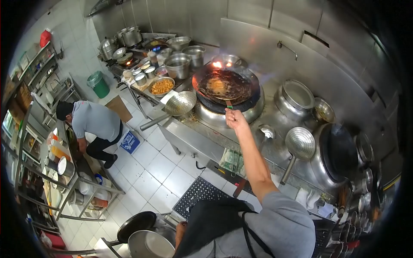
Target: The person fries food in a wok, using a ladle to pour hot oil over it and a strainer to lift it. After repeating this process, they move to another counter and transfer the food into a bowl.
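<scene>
My right hand [235,119] reaches forward over the range, fingers wrapped round the handle of a skimmer [229,104]. The skimmer's dark round head lies inside a wide wok [255,81], with golden-orange food [218,85] in bubbling oil at its middle. Flames rise at the wok's far side. The wok sits on a raised steel burner ring [251,117]. My left hand [181,228] is low at my waist, beside a large steel pot [150,245]; its fingers are mostly hidden by my apron.
Left of the wok, a perforated ladle [180,103] rests near a bowl of orange cubes [162,86] and several pots. To the right are another perforated ladle [300,143], a lidded pot [297,95] and a second wok [340,148]. A co-worker [97,124] bends at the left shelves.
</scene>
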`<control>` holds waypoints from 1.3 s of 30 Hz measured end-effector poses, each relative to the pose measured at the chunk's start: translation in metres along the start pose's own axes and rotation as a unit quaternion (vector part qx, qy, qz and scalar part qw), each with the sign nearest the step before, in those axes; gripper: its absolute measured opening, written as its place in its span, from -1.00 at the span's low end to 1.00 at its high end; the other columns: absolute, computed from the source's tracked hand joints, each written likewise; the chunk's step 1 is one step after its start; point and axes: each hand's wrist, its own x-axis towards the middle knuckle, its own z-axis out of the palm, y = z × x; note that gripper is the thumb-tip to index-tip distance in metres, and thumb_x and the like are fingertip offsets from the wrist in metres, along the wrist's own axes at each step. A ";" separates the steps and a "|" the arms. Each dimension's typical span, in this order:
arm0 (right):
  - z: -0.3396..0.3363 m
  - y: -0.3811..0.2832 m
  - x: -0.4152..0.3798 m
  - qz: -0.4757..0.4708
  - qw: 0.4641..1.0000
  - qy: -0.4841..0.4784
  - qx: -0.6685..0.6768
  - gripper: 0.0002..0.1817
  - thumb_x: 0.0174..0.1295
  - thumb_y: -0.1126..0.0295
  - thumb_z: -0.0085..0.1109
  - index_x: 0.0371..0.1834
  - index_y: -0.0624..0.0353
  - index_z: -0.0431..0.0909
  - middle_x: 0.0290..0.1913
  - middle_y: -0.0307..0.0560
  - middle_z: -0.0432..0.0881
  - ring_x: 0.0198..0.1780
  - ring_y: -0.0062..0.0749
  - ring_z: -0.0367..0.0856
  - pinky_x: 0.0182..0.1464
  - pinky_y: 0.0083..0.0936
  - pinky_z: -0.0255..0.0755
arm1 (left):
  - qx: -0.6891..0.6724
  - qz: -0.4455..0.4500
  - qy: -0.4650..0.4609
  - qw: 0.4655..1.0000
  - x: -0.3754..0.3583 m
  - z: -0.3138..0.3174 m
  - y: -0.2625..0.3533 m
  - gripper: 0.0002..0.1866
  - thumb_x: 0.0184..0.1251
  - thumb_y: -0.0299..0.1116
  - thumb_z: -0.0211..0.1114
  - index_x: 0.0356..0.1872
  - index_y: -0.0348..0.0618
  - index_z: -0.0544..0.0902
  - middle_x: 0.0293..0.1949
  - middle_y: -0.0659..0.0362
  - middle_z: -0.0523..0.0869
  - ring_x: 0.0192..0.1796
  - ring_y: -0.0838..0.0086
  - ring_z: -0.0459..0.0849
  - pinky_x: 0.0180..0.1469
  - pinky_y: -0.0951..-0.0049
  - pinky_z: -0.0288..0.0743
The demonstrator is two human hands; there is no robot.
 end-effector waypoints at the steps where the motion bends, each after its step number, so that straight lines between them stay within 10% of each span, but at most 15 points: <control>1: -0.003 0.003 -0.002 -0.029 0.999 0.009 -0.019 -0.81 0.20 0.61 -0.42 -0.18 0.33 0.22 -0.66 -0.26 0.19 -0.80 -0.65 0.08 -0.83 -0.71 -0.06 | -0.010 -0.008 0.007 1.000 -0.009 -0.003 0.004 -0.75 0.04 -0.24 0.26 -0.29 -0.14 0.65 -0.34 -0.01 0.68 -0.20 0.20 0.65 -0.14 0.37 0.47; 6: -0.050 -0.001 0.037 -0.004 0.991 -0.128 -0.041 -0.76 0.34 0.32 -0.24 -0.14 0.29 0.27 -0.61 -0.20 0.29 -0.69 -0.58 0.24 -0.68 -0.68 0.15 | 0.011 -0.014 -0.009 1.000 -0.017 -0.008 0.003 -0.73 0.03 -0.23 0.26 -0.28 -0.18 0.65 -0.35 -0.01 0.68 -0.22 0.19 0.66 -0.16 0.37 0.47; 11: -0.041 0.026 -0.084 -0.132 0.966 -0.033 -0.221 -0.52 0.24 -0.03 -0.10 -0.12 0.23 0.38 -0.38 -0.03 0.50 -0.41 -0.38 0.47 -0.35 -0.40 0.41 | -0.049 -0.009 -0.023 0.998 -0.011 0.005 -0.022 -0.72 0.05 -0.28 0.21 -0.26 -0.23 0.64 -0.35 -0.11 0.66 -0.22 0.17 0.66 -0.19 0.33 0.47; 15: -0.105 0.036 -0.155 -0.246 0.796 0.102 -0.544 -0.72 0.26 0.21 -0.01 -0.22 0.23 0.45 -0.44 -0.15 0.49 -0.53 -0.54 0.47 -0.51 -0.53 0.36 | -0.116 -0.037 -0.011 0.992 -0.014 0.026 -0.041 -0.74 0.04 -0.29 0.19 -0.32 -0.27 0.64 -0.37 -0.11 0.66 -0.27 0.21 0.66 -0.20 0.33 0.47; 21: -0.180 0.113 -0.222 -0.304 0.417 0.269 -0.813 -0.59 -0.05 0.22 0.28 -0.31 0.28 0.35 -0.39 0.18 0.50 -0.32 0.13 0.52 -0.29 -0.15 0.40 | -0.073 -0.059 -0.065 0.993 0.005 0.071 -0.113 -0.73 0.04 -0.28 0.17 -0.33 -0.27 0.63 -0.39 -0.11 0.66 -0.29 0.23 0.66 -0.22 0.32 0.47; 27: -0.224 0.151 -0.208 -0.292 0.511 0.324 -0.741 -0.50 -0.19 0.35 0.36 -0.28 0.24 0.23 -0.45 0.07 0.46 -0.40 -0.09 0.53 -0.35 -0.25 0.41 | -0.021 -0.044 -0.121 0.991 0.034 0.077 -0.147 -0.73 0.05 -0.27 0.16 -0.34 -0.28 0.63 -0.41 -0.10 0.66 -0.31 0.24 0.66 -0.24 0.31 0.47; 29: -0.229 0.151 -0.204 -0.333 0.521 0.338 -0.710 -0.54 -0.18 0.40 0.34 -0.29 0.23 0.24 -0.47 0.02 0.44 -0.46 -0.17 0.54 -0.44 -0.26 0.43 | 0.057 0.083 -0.098 0.990 0.031 0.045 -0.120 -0.72 0.07 -0.26 0.13 -0.36 -0.28 0.63 -0.47 -0.08 0.65 -0.37 0.27 0.65 -0.29 0.31 0.46; 31: -0.232 0.147 -0.200 -0.248 0.683 0.427 -0.539 -0.63 -0.07 0.40 0.23 -0.29 0.22 0.24 -0.56 -0.12 0.38 -0.67 -0.37 0.45 -0.72 -0.39 0.37 | 0.093 0.147 -0.079 0.982 0.033 0.015 -0.080 -0.72 0.08 -0.25 0.12 -0.36 -0.28 0.63 -0.50 -0.07 0.65 -0.39 0.29 0.64 -0.31 0.31 0.46; 33: -0.205 0.128 -0.211 -0.223 0.711 0.428 -0.511 -0.69 -0.01 0.38 0.19 -0.32 0.21 0.25 -0.60 -0.17 0.34 -0.74 -0.44 0.38 -0.80 -0.46 0.29 | -0.064 -0.047 -0.093 0.993 0.038 0.004 -0.058 -0.74 0.09 -0.30 0.08 -0.38 -0.29 0.63 -0.56 -0.03 0.64 -0.45 0.30 0.62 -0.38 0.33 0.46; 36: -0.174 0.098 -0.233 -0.226 0.782 0.370 -0.448 -0.79 0.13 0.32 0.07 -0.41 0.19 0.29 -0.71 -0.26 0.24 -0.85 -0.54 0.23 -0.90 -0.54 0.17 | -0.230 -0.098 -0.070 0.966 0.079 0.046 -0.112 -0.75 0.07 -0.35 0.05 -0.38 -0.29 0.63 -0.55 -0.02 0.64 -0.50 0.31 0.62 -0.40 0.32 0.47; 39: -0.133 0.098 -0.252 -0.244 0.776 0.348 -0.467 -0.81 0.14 0.34 0.07 -0.46 0.18 0.30 -0.73 -0.25 0.26 -0.85 -0.57 0.23 -0.90 -0.56 0.16 | -0.117 -0.060 -0.075 0.988 0.094 0.049 -0.122 -0.74 0.03 -0.35 0.04 -0.38 -0.29 0.64 -0.54 -0.05 0.65 -0.48 0.24 0.65 -0.35 0.32 0.50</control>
